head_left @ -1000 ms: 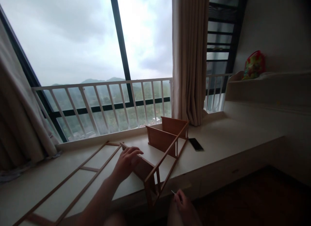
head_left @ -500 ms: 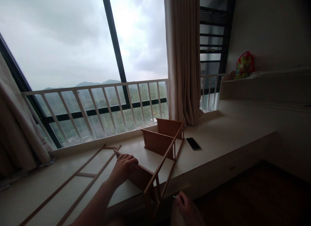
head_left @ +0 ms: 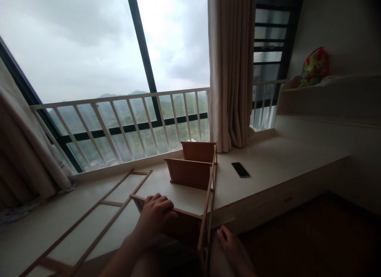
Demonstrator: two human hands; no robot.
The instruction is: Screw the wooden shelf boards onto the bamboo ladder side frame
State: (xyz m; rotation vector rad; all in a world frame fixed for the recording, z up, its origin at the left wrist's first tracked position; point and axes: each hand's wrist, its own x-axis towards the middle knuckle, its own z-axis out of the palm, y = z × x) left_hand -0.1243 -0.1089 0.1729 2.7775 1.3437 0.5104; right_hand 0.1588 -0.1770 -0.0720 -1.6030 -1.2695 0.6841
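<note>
A brown wooden shelf unit, partly assembled, lies on its side on the pale window ledge; two of its boards stand at its far end. My left hand is closed over the upper edge of the nearest shelf board. One slatted side frame joins the boards on the right. My right hand is low at the right, just beside the near end of that frame. Its fingers are pinched together; what they hold cannot be made out. A second ladder-like wooden frame lies flat to the left.
A dark phone lies on the ledge, right of the shelf unit. Behind are a white railing, the window and a beige curtain. A colourful bag sits on a raised shelf. The ledge drops to a dark floor.
The shelf unit has turned, its near end swinging right and its far end shifting left. My left hand has stayed on the board. A thin light piece at my right fingertips no longer shows clearly.
</note>
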